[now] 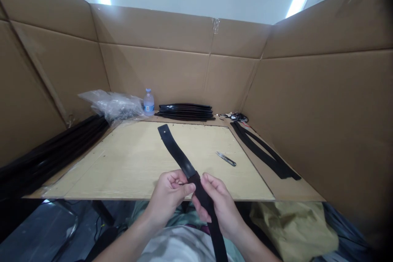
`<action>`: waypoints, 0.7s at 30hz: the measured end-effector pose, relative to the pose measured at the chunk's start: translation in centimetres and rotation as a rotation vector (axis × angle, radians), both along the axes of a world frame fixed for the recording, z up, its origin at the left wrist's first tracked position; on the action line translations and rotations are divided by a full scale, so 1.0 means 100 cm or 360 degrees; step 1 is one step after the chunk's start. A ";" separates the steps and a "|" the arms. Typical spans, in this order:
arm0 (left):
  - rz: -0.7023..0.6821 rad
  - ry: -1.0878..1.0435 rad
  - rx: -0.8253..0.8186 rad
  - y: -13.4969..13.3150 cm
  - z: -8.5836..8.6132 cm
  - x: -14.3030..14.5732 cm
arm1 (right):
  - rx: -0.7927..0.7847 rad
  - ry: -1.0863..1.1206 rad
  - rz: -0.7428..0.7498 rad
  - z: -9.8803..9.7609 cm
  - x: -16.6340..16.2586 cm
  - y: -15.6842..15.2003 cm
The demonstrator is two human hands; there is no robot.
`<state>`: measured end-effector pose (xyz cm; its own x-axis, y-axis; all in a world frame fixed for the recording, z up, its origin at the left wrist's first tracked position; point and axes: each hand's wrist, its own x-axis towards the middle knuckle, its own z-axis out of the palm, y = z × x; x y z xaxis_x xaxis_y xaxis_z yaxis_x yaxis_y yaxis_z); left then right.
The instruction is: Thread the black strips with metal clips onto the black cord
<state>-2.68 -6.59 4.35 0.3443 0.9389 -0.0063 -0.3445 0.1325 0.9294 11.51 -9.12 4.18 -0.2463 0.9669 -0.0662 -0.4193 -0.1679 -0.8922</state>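
Observation:
A flat, glossy black strip (176, 149) with a small hole near its far end sticks out of a matte black fabric sleeve (205, 200). The sleeve runs down past the table's front edge towards my lap. At the sleeve's mouth, my left hand (172, 190) is closed, thumb on top, gripping the strip and the sleeve edge. My right hand (219, 198) is closed around the sleeve just below, on its right side. Small thread snips (226, 158) lie on the board to the right, apart from both hands.
Cardboard walls (172, 65) enclose the table board (129, 159). Along the back stand clear plastic bags (118, 106), a water bottle (149, 103) and stacked black strips (186, 112). Black fabric sleeves (264, 149) lie right, near tangled small items (235, 117); long dark pieces (61, 147) lie left.

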 end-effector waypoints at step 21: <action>0.0133 0.0072 0.0120 0.015 -0.007 -0.005 | 0.0490 -0.0208 -0.0048 0.005 0.007 0.002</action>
